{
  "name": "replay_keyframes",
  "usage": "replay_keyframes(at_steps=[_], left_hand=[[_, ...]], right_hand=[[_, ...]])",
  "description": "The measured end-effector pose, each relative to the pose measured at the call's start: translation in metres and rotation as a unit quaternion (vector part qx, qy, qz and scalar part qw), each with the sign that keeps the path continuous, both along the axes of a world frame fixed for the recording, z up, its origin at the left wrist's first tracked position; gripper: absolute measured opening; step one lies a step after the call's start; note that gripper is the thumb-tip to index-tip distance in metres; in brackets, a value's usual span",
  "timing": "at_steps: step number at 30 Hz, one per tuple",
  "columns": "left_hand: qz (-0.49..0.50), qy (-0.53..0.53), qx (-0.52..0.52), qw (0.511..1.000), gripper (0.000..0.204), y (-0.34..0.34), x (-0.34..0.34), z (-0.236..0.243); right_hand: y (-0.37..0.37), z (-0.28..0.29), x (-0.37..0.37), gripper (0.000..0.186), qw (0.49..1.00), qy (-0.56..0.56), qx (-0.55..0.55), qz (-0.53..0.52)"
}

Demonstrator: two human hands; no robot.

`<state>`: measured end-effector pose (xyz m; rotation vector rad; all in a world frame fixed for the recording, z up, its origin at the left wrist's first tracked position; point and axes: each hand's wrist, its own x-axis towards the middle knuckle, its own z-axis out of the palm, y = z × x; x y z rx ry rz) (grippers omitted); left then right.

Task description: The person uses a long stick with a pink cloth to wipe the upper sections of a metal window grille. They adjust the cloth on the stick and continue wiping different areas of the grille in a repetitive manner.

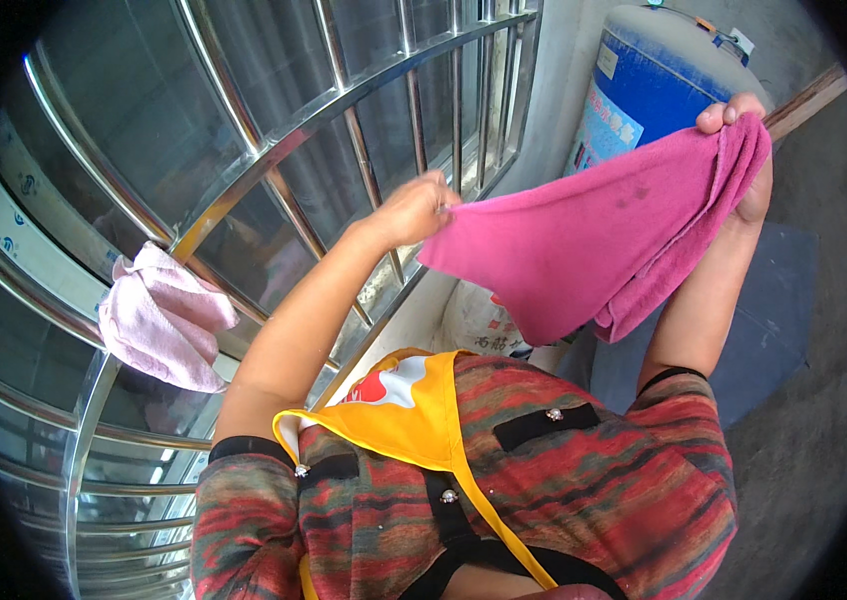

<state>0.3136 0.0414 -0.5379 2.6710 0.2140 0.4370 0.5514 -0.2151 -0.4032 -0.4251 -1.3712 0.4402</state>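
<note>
From the head view, both my arms are raised and stretched out in front of me. My left hand [414,208] pinches one corner of a bright pink terry cloth towel [584,240], fingers closed on its edge, close to the shiny steel window grille [334,100]. My right hand [744,150], higher and farther right, grips the opposite corner, bunched between thumb and fingers. The towel hangs spread between them, sagging in the middle. Behind it stands a blue plastic barrel [654,80]; I cannot see what it contains. A pale pink cloth [159,320] drapes over a grille bar on the left.
</note>
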Motion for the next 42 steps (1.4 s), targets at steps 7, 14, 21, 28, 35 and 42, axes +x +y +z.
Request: replay_keyframes(at_steps=[7, 14, 21, 28, 35, 42], left_hand=[[-0.013, -0.237, -0.098, 0.967, 0.026, -0.015, 0.021, 0.054], [0.013, -0.233, -0.479, 0.846, 0.037, -0.023, 0.010, 0.080], [-0.204, -0.206, -0.618, 0.731, 0.044, -0.042, -0.004, 0.105], [-0.233, -0.137, -0.631, 0.728, 0.047, -0.054, 0.000, 0.110], [-0.280, -0.080, -0.737, 0.610, 0.042, -0.050, 0.008, 0.097], [-0.311, -0.050, -0.809, 0.496, 0.039, -0.058, 0.008, 0.098]], right_hand=[[0.017, -0.016, -0.032, 0.017, 0.996, 0.013, -0.016, 0.087], [0.035, -0.021, -0.042, 0.021, 0.992, -0.017, -0.065, 0.106], [0.061, -0.023, -0.056, 0.016, 0.987, -0.032, -0.100, 0.124], [0.082, -0.029, -0.062, 0.020, 0.984, -0.082, -0.139, 0.079], [0.081, -0.028, -0.068, 0.015, 0.982, -0.104, -0.121, 0.106], [0.080, -0.030, -0.070, 0.013, 0.982, -0.120, -0.147, 0.006]])
